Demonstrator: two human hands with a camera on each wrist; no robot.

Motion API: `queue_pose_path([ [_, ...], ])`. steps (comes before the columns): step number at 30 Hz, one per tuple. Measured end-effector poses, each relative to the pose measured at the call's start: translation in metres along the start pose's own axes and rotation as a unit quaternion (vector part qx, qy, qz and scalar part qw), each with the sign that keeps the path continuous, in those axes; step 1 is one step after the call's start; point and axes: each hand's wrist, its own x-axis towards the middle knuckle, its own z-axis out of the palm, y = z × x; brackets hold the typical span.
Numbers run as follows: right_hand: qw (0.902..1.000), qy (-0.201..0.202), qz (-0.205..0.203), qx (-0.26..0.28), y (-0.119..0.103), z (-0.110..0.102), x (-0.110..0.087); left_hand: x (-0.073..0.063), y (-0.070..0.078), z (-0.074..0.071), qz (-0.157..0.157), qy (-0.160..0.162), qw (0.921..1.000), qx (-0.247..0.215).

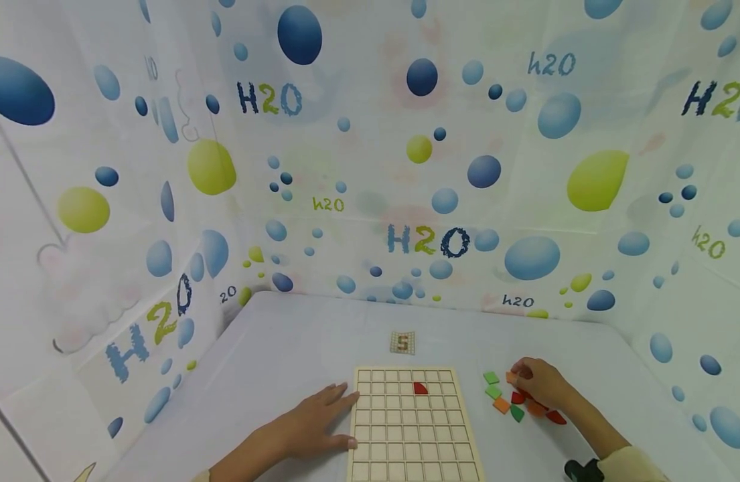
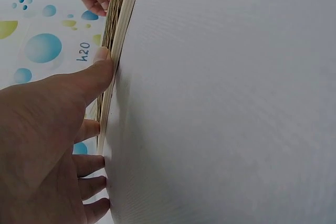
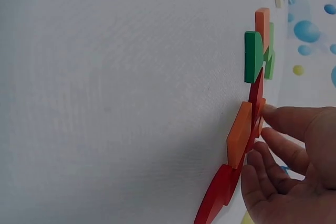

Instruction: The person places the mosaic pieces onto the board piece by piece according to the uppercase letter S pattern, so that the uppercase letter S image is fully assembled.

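Note:
A wooden grid board [image 1: 410, 433] lies on the table, with one red quarter-round piece [image 1: 420, 388] in an upper square. My left hand [image 1: 312, 423] rests at the board's left edge, fingers spread and fairly straight; in the left wrist view its thumb [image 2: 100, 69] touches the board's side. To the right of the board, my right hand [image 1: 541, 383] pinches a small orange piece [image 1: 511, 377] between thumb and fingertips. Under and around that hand lie red pieces [image 1: 555, 418], a dark green piece [image 1: 517, 413], light green squares [image 1: 491, 378] and another orange square [image 1: 501, 405].
Beyond the board lies a small gridded card [image 1: 402, 343] with a brown figure like a 5. A white cloth covers the table [image 1: 297, 341]. Curtains [image 1: 370, 167] printed with bubbles and "H2O" stand behind and at both sides.

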Motion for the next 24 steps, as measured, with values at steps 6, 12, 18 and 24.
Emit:
queue_pose_path([
  [6,0.9997,-0.005,-0.002,0.022,-0.0006,0.0012,0.0001,0.0009,0.0001,0.0005,-0.003,0.0,1.0,-0.002],
  [12,0.9996,-0.008,-0.016,0.024,-0.0024,0.001,0.0004,-0.0006,0.0,-0.0007,0.0,0.002,1.0,-0.004],
  [18,0.9996,0.005,-0.02,0.021,-0.0028,0.003,-0.0004,-0.0019,0.0005,-0.0009,0.005,0.004,1.0,-0.001],
  [24,0.9993,0.017,-0.029,0.016,-0.0036,0.0046,-0.0005,-0.002,0.0003,-0.0005,0.007,0.002,1.0,-0.002],
])
